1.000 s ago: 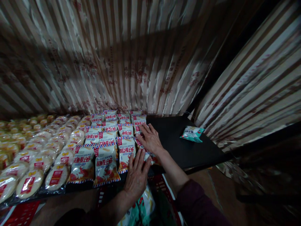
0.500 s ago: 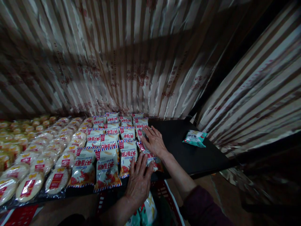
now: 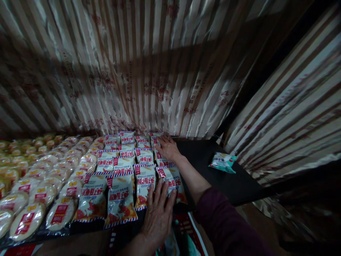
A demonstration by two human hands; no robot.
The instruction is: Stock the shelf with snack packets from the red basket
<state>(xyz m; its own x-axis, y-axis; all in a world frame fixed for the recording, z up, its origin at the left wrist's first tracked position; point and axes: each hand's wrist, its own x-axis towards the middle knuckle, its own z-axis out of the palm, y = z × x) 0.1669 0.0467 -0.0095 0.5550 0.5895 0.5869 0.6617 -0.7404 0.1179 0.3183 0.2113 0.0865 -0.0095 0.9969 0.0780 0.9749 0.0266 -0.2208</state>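
Rows of snack bags (image 3: 120,195) with red lettering and striped edges lie on a black shelf (image 3: 198,151). My left hand (image 3: 160,208) rests with fingers spread against the front of the two rightmost front bags. Farther back, my right hand (image 3: 168,148) lies open over the rear bags of the right-hand column and covers part of them. Neither hand grips a bag. Between the hands, a front snack bag (image 3: 173,181) shows its printed face.
A teal and white packet (image 3: 223,162) lies alone on the shelf's right. Round wrapped crackers (image 3: 60,214) and yellowish packs (image 3: 16,167) fill the left. Striped curtains (image 3: 160,64) hang behind and at right. A red crate (image 3: 186,227) with packets stands below the shelf edge.
My right hand has slid back along the right column toward the curtain. My left hand stays at the front bags. The view has shifted slightly.
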